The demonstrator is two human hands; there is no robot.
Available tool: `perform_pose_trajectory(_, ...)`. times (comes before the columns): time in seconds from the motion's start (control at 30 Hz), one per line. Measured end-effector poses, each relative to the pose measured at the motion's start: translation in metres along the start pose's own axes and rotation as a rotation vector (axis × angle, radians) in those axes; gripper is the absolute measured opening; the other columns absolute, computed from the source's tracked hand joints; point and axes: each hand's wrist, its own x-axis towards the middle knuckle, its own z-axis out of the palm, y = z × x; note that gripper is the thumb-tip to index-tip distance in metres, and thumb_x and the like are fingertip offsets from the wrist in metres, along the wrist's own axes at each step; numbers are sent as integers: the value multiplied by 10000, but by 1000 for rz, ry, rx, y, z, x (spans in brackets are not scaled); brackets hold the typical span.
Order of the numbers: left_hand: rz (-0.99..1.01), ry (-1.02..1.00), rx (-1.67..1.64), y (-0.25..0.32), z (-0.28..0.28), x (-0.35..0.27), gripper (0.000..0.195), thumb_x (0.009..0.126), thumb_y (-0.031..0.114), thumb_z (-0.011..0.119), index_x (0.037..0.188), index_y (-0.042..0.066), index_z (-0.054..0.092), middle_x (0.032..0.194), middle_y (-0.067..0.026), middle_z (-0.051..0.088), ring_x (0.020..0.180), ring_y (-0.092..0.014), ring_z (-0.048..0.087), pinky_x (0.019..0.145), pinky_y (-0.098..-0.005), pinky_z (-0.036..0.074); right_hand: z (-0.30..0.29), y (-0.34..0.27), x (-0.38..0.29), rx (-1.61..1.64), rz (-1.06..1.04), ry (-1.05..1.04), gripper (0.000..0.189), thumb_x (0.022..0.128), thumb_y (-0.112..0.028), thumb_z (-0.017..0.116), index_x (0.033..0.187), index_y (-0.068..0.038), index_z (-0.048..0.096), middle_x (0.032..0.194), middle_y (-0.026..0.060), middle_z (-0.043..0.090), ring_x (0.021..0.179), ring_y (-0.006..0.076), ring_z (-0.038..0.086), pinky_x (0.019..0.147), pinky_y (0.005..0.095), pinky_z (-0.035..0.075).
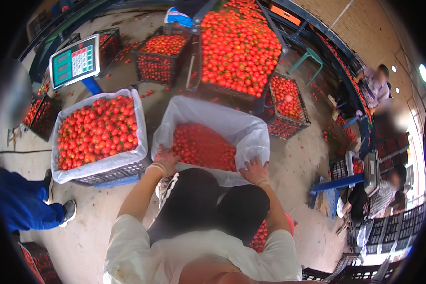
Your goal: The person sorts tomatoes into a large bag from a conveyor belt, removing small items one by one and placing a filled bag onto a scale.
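Observation:
A crate with a pale plastic liner (213, 106) stands in front of my knees, with small red tomatoes (202, 145) low inside it. My left hand (167, 160) grips the liner at the near left corner of the rim. At the near right corner, my right hand (255, 171) holds the liner's edge, fingers over it. Both wrists have pale bands. To the left, a second lined crate (110, 158) is filled with tomatoes and rests on a blue platform (117, 181). Above it is a scale display (74, 62) on a blue post.
A large sloping bin of tomatoes (239, 53) stands ahead, flanked by black crates (154, 67) (291, 122). A person's legs and shoes (32, 206) are at left. Workers (374, 87) sit along a conveyor at right, near another scale (371, 174). Loose tomatoes dot the floor.

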Motion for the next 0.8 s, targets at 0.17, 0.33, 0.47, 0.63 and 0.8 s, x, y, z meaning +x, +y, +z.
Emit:
perform_pose_trajectory(0.17, -335, 16, -33, -43, 83, 40, 725, 713, 294, 649, 1271, -86, 385, 1152, -263, 568, 1110, -281, 562, 1023, -327, 354, -17, 3, 20, 0, -26, -297, 424, 836, -465, 493, 1066, -152, 664, 1304, 91, 508, 1335, 218, 301, 1050, 654, 134)
perform_pose_trajectory(0.33, -375, -51, -260, -33, 70, 45, 654, 730, 273, 616, 1265, -60, 445, 1148, -276, 574, 1058, -320, 588, 1042, -293, 334, -38, -7, 21, -4, -63, 145, 503, 810, -407, 546, 1256, -176, 525, 1441, 80, 339, 1357, 197, 253, 1040, 645, 159)
perform_pose_trajectory(0.47, -349, -20, -93, 1, 9, 26, 384, 720, 229, 631, 1093, 136, 634, 1051, -226, 622, 1026, -329, 602, 1079, -379, 298, 11, -5, 63, -229, -231, 285, 488, 828, -371, 540, 1270, -166, 516, 1413, 117, 380, 1326, 228, 318, 1014, 657, 193)
perform_pose_trajectory(0.63, -164, -240, 98, -14, 15, 29, 290, 726, 202, 639, 1015, 180, 653, 1017, -150, 653, 1041, -302, 601, 1088, -429, 288, 23, -25, 98, -242, -195, -516, 461, 834, -378, 521, 1216, -125, 572, 1218, 113, 573, 1160, 277, 513, 1018, 445, 324)
perform_pose_trajectory(0.8, -198, 109, -732, -29, -42, 3, 523, 714, 105, 686, 1220, 64, 560, 1130, -137, 622, 1083, -241, 579, 977, -392, 410, -55, 6, 99, 530, 27, -244, 493, 816, -406, 540, 1155, -52, 593, 1142, 115, 628, 1079, 279, 584, 902, 346, 445)
